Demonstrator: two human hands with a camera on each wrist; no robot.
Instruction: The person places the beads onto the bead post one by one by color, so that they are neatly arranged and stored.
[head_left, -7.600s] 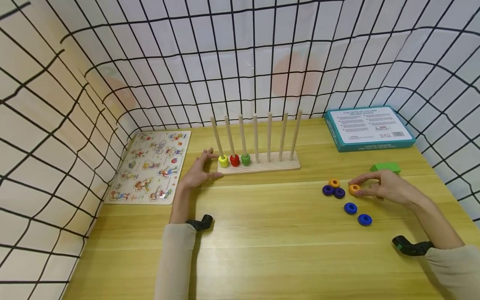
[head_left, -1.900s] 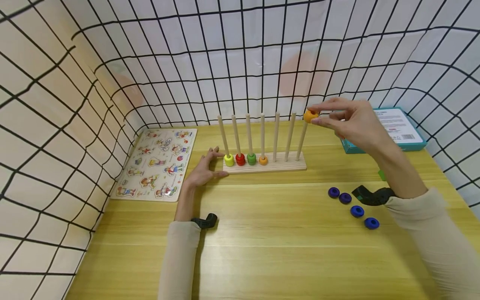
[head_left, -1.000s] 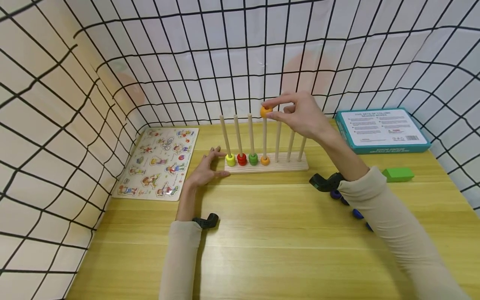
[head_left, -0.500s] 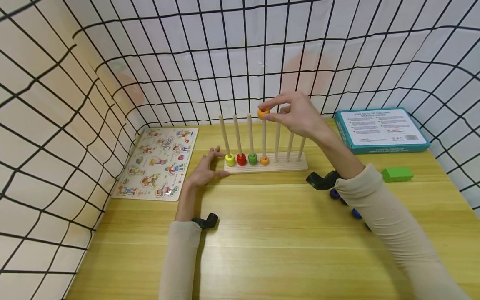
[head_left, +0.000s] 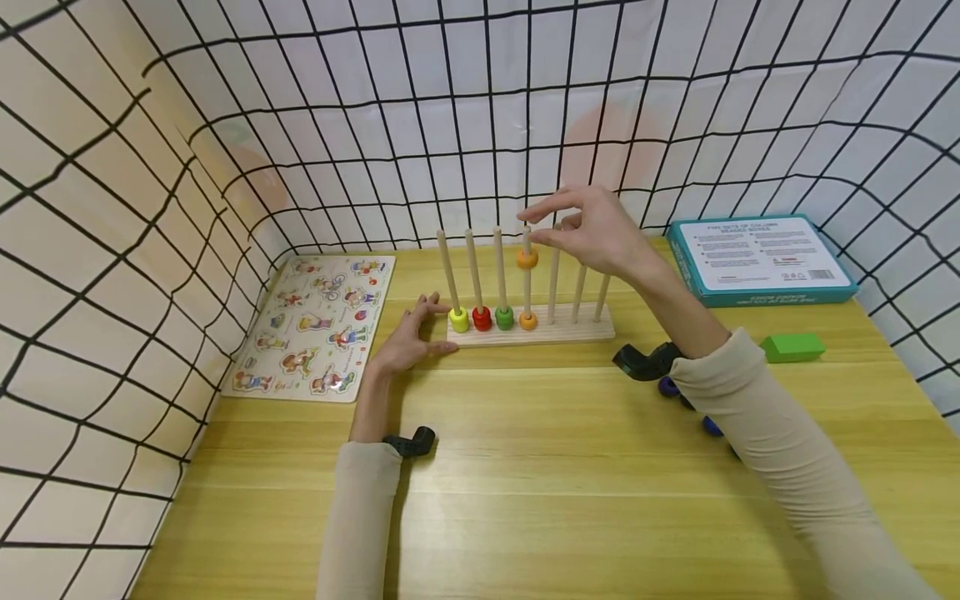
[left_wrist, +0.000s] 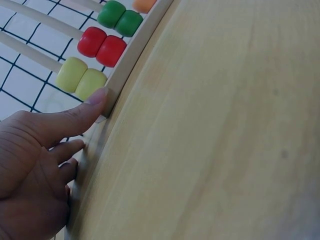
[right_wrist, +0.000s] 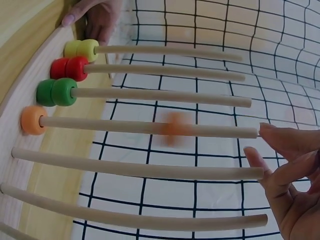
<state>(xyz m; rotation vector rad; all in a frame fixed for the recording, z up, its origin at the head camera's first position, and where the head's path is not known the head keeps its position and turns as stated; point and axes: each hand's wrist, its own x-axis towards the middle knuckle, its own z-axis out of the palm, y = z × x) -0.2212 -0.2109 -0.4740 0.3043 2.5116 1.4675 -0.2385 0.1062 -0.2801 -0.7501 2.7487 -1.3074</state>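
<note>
The right hand [head_left: 596, 229] is released, thumb and forefinger parted beside the top of a peg [head_left: 527, 287] and holding nothing. Just below those fingertips, the orange bead [head_left: 527, 259] is around that peg, partway down and blurred in the right wrist view, so probably dropping. At the peg's foot, a second orange bead [head_left: 528, 322] sits on the wooden base [head_left: 570, 333]. The step in hand seems to be threading this bead; the next move calls for letting it settle, then lifting the fingers clear before turning to the loose beads. Left of the grip stand pairs of green [head_left: 505, 317], red [head_left: 482, 318] and yellow beads [head_left: 459, 320]. Lower right, purple [head_left: 668, 387] and blue beads [head_left: 712, 427] lie partly hidden by the sleeve [head_left: 780, 450]. Farthest left, the left hand [head_left: 407, 343] lies uncurled against the base's end, thumb on its front edge, presumably steadying it.
</note>
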